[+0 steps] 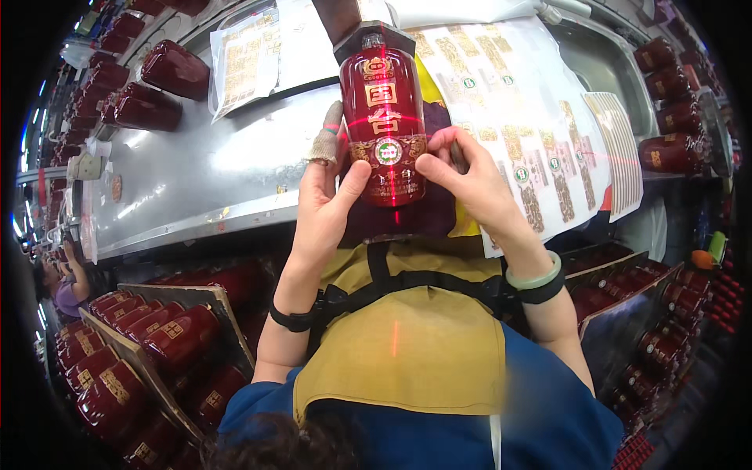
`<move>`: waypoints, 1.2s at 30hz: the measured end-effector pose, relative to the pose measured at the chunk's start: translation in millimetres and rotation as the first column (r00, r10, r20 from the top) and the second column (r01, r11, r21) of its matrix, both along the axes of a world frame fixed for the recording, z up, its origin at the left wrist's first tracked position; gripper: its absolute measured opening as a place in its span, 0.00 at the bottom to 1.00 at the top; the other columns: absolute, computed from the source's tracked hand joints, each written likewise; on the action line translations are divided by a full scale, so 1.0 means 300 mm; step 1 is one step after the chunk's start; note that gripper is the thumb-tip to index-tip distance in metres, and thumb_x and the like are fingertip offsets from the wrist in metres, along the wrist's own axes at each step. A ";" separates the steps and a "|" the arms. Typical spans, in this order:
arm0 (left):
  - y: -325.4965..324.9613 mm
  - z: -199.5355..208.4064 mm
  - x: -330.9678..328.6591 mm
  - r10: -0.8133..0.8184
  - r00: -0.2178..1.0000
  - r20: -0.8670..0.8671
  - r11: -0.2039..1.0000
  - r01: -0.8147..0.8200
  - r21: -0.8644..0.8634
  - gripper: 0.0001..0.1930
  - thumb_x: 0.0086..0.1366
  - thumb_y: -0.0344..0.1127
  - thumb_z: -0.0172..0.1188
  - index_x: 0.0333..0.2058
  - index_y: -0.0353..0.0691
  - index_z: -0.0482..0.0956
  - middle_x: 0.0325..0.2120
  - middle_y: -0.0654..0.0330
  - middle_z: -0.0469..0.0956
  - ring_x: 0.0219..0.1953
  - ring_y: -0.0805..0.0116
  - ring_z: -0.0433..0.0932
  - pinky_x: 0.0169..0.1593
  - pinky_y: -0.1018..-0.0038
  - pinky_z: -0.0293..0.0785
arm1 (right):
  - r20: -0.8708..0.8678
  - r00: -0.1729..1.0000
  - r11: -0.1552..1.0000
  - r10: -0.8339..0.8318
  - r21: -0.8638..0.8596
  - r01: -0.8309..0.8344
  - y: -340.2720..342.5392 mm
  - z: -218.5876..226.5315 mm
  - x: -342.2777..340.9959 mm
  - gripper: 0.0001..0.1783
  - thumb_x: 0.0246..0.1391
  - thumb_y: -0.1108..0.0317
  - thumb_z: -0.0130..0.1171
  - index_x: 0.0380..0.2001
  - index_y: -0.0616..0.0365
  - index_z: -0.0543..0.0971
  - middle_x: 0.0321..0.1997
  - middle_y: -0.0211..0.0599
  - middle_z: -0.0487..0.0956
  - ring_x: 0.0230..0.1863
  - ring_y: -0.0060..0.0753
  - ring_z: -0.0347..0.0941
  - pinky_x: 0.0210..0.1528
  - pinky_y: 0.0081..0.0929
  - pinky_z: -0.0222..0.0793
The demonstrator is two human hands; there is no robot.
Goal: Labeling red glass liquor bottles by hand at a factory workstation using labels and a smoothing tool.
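A glossy dark red bottle [384, 117] with gold decals and a round green-and-white emblem lies in front of me, its neck pointing away against a dark angular holder [374, 37]. Red laser lines cross on its face. My left hand [329, 184] is closed along the bottle's left side, thumb on the lower edge; a grey finger cover [324, 146] sits on one finger. On the opposite side, my right hand [470, 172] presses its thumb to the lower decal with the fingers curled. A small dark thing shows between those fingers, too little of it to name.
Sheets of gold decals [540, 141] spread to the right, beside a striped sheet [615, 153]; another decal sheet [247, 66] lies upper left. More red bottles [176, 69] stand on the metal table [196, 196]. Wooden-sided crates [157, 384] of bottles flank me. Another person [69, 282] is at far left.
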State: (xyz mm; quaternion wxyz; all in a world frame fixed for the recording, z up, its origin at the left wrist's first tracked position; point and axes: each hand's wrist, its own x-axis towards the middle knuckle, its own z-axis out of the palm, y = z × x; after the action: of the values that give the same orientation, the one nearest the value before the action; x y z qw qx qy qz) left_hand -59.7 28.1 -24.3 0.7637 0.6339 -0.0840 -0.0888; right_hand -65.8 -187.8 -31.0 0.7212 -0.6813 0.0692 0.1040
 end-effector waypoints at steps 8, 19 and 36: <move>-0.008 -0.011 -0.001 0.023 0.999 -0.032 0.998 -0.024 -0.058 0.39 0.71 0.25 0.59 0.74 0.32 0.48 0.72 0.51 0.57 0.71 0.62 0.62 0.72 0.64 0.58 | 0.002 1.000 0.997 0.013 -0.070 -0.013 0.007 -0.016 0.004 0.23 0.51 0.60 0.77 0.41 0.58 0.75 0.30 0.18 0.67 0.32 0.11 0.59 0.34 0.14 0.59; 0.001 -0.037 -0.022 0.037 0.999 0.030 0.999 -0.036 -0.038 0.40 0.72 0.40 0.55 0.74 0.31 0.46 0.73 0.47 0.54 0.73 0.58 0.58 0.74 0.63 0.54 | 0.616 0.788 0.895 -0.005 -0.349 0.278 0.020 0.115 -0.003 0.19 0.54 0.77 0.65 0.51 0.59 0.77 0.45 0.41 0.81 0.42 0.37 0.80 0.48 0.31 0.73; 0.061 -0.107 -0.080 -0.072 0.816 0.573 0.792 -0.303 0.530 0.70 0.40 0.58 0.82 0.74 0.35 0.49 0.72 0.37 0.54 0.71 0.39 0.60 0.72 0.52 0.55 | 0.792 0.385 0.768 0.474 -0.585 0.258 0.042 0.197 -0.055 0.14 0.40 0.71 0.66 0.36 0.55 0.86 0.40 0.29 0.85 0.37 0.31 0.78 0.42 0.31 0.73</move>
State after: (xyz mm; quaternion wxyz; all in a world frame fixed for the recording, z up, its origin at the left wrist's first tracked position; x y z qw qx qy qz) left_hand -83.5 46.3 -56.4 0.4672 0.8429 -0.2329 0.1304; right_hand -82.2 -175.3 28.3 0.3540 -0.8218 -0.3575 -0.2675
